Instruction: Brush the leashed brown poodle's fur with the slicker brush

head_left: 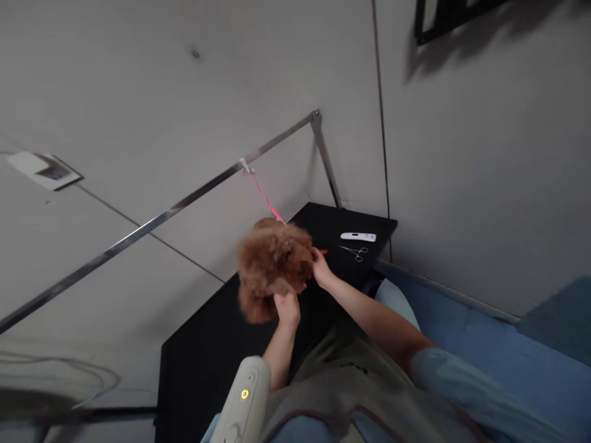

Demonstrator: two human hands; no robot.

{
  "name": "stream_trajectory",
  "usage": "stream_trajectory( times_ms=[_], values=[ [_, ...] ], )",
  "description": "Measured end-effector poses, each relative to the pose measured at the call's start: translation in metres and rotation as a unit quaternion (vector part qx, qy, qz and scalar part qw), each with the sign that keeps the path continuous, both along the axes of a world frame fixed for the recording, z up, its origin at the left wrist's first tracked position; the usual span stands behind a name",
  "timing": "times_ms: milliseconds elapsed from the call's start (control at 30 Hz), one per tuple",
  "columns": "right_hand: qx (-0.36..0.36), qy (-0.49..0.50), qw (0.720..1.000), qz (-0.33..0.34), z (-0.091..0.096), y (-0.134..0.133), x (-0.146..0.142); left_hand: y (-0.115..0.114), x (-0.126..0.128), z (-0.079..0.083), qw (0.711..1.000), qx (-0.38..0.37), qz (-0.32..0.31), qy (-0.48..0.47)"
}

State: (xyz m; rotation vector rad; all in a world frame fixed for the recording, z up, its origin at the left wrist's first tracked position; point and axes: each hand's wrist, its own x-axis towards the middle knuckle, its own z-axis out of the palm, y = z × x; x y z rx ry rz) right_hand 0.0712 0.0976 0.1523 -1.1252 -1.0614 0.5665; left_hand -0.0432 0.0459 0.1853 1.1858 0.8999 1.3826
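A small dog (272,261) with curly brown fur stands or sits on a black grooming table (203,357); its legs are hidden. From an overhead metal bar, a pink grooming loop (269,204) runs down to the dog. My left hand (287,307) is closed on fur at the near side of the dog's head. On the other side, my right hand (321,269) touches the head, with its fingers curled in against the fur. Just beyond these fingers shows a small orange-red thing (324,251); I cannot tell whether it is held or lies on the table.
White clippers (357,237) and metal scissor-like forceps (355,252) lie at the table's right end. A metal bar (184,206) crosses above the table, its post (327,163) at the far corner. Walls stand behind and right. A pale device (244,400) with a lit button is close below.
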Motion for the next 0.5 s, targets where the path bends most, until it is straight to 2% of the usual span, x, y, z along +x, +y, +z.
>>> stream_trajectory(
  times_ms=[67,100,133,167,233,267,300,400,433,500],
  values=[
    [-0.007,-0.025,0.999,-0.026,-0.009,-0.01,-0.005,0.009,-0.01,0.019,0.996,0.065,0.062,-0.021],
    [0.002,-0.07,0.997,-0.021,-0.009,-0.015,-0.007,0.015,-0.017,0.03,0.992,0.092,0.084,-0.014],
    [0.023,-0.141,0.99,0.003,-0.007,-0.019,-0.009,0.021,-0.025,0.043,0.989,0.111,0.099,0.006],
    [0.053,-0.232,0.97,0.043,0.001,-0.02,-0.009,0.029,-0.034,0.055,0.986,0.124,0.107,0.036],
    [0.117,-0.411,0.896,0.121,0.03,-0.015,-0.004,0.045,-0.052,0.079,0.974,0.162,0.13,0.093],
    [0.141,-0.475,0.859,0.127,0.049,-0.01,0.001,0.053,-0.061,0.089,0.966,0.184,0.141,0.114],
    [0.159,-0.502,0.845,0.094,0.068,-0.003,0.007,0.06,-0.068,0.097,0.957,0.207,0.154,0.134],
    [0.212,-0.485,0.848,-0.03,0.113,0.01,0.023,0.081,-0.082,0.115,0.926,0.268,0.183,0.19],
    [0.22,-0.495,0.84,-0.032,0.121,0.011,0.025,0.086,-0.083,0.119,0.918,0.283,0.185,0.205],
    [0.212,-0.56,0.8,0.031,0.128,0.011,0.026,0.094,-0.083,0.124,0.91,0.299,0.179,0.222]
  ],
)
